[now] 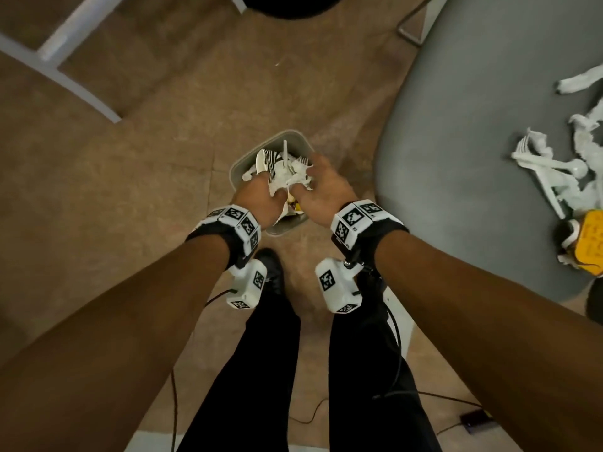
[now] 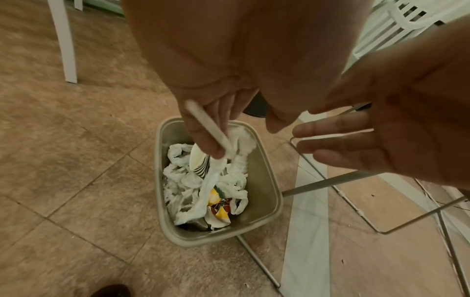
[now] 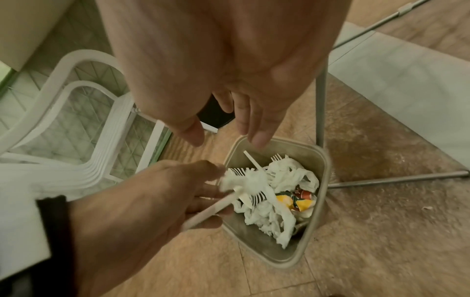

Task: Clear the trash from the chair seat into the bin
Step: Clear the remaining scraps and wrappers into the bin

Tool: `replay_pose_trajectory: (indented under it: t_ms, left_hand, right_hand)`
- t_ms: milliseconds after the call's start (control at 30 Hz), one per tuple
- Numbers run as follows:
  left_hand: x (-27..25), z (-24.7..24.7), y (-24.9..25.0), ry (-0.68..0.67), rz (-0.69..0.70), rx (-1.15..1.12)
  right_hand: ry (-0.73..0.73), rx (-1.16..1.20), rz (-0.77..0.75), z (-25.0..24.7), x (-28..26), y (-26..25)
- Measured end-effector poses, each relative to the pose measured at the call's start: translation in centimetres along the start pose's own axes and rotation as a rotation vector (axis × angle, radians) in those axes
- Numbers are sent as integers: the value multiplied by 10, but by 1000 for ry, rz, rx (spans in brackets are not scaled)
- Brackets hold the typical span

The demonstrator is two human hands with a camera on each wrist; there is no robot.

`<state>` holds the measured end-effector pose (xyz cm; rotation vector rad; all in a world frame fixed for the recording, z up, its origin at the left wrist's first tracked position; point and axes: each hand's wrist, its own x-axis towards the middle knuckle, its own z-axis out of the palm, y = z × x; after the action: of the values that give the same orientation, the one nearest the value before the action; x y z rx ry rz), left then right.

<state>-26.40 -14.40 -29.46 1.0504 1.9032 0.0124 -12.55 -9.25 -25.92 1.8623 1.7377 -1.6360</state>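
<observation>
A small beige bin (image 1: 295, 136) stands on the tiled floor, holding crumpled white tissue (image 2: 183, 180), plastic forks (image 3: 276, 156) and a yellow-red wrapper (image 2: 220, 209). Both hands hover over it. My left hand (image 1: 269, 185) grips a white plastic utensil handle (image 2: 207, 128) together with a strip of tissue that hangs into the bin. My right hand (image 1: 308, 177) is beside it with straight, spread fingers (image 3: 257, 128) and holds nothing. To the right, the grey chair seat (image 1: 456, 158) carries more tissue and white plastic cutlery (image 1: 554, 171) plus a yellow item (image 1: 592, 243).
White chair legs (image 1: 65, 70) stand at the far left, and stacked white plastic chairs (image 3: 63, 120) are beyond the bin. Thin metal chair legs (image 2: 330, 180) run close to the bin's right side. A cable and a dark device (image 1: 476, 420) lie on the floor near my feet.
</observation>
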Motion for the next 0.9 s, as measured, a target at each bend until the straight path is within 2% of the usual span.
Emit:
replay_pose_trajectory:
  t_ms: [233,333,433,567,733,800,900]
  left_hand:
    - [2,-30,17,7,59,176]
    - [2,-41,51,72,130,224]
    - [0,-36,106,151,262,208]
    - [-10,2,206,231,557,184]
    - [-27,79,319,113,869,426]
    - [-30,109,346,69,925,543]
    - [-26,137,363,32,893,682]
  right_hand:
    - [-4,141,-47,-32,-4,-5]
    - [29,188,-115,-69,-15,-2]
    - [106,228,-149,-120,-29,16]
    - [283,272,-139,-204,-50,61]
    - [541,233,-51,-306,-76,134]
    - [669,200,-1,-335,-81,165]
    - [770,89,90,-365,-81,199]
